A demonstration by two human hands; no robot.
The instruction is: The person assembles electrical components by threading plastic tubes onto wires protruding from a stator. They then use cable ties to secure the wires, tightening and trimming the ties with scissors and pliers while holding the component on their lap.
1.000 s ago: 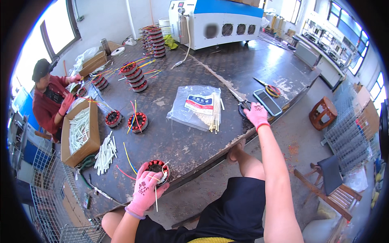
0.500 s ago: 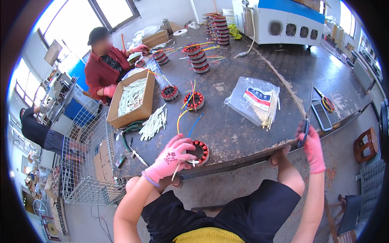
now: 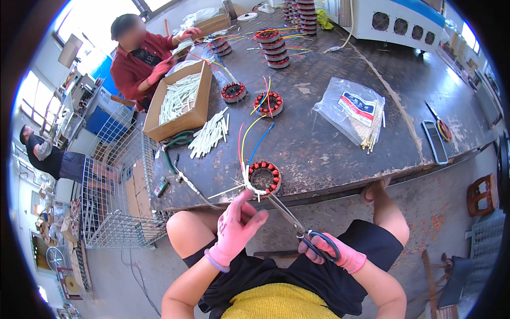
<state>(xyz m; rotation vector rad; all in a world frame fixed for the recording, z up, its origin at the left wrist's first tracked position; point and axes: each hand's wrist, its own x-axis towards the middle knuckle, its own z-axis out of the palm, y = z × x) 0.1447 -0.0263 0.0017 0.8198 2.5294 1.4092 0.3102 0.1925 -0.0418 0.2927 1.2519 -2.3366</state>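
The right hand (image 3: 334,254), in a pink glove, grips black-handled scissors (image 3: 297,226) pointing at a red-wound motor stator (image 3: 264,178) near the front edge of the dark surface (image 3: 329,154). The left hand (image 3: 239,226) pinches the stator's white lead sleeves.

We count three single wound stators lying on the table: one (image 3: 264,178) at six o'clock, one (image 3: 268,102) near the centre, one (image 3: 234,91) at eleven o'clock of it. We see one pair of scissors (image 3: 305,231), one cardboard box (image 3: 180,103), one clear bag (image 3: 353,114), two pink-gloved hands (image 3: 236,228) (image 3: 340,255), and two other people (image 3: 143,50) (image 3: 45,154).
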